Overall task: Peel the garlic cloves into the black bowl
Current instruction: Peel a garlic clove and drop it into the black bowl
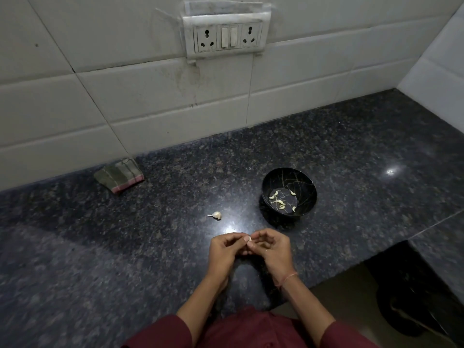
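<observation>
Over the dark speckled stone surface (pixel 125 247), near its front edge, both forearms reach forward out of dark red sleeves (pixel 160 332) and meet at the fingertips. The left hand (pixel 224 249) is curled, thumb and fingers closed together on a small pale garlic clove (pixel 249 239). The right hand (pixel 272 247) faces it, fingers bent inward and pinching the same clove from the other side, so the two hands touch around it. A thin reddish thread (pixel 288 278) circles the right wrist.

Beyond the right hand stands a round black bowl (pixel 288 178), glossy, with fine pale crack-like lines across its inside. Several peeled cloves (pixel 278 202), curved and cream-coloured, lie scattered on its bottom. To the left of the bowl, well apart from it, one unpeeled clove (pixel 216 215) with a papery skin and a pointed tip lies on the stone.

Farther back on the left, against the white tiled wall (pixel 100 101), sits a folded striped cloth (pixel 119 175). A grimy white switchboard (pixel 226 36) with two sockets is fixed to the tiles.
</observation>
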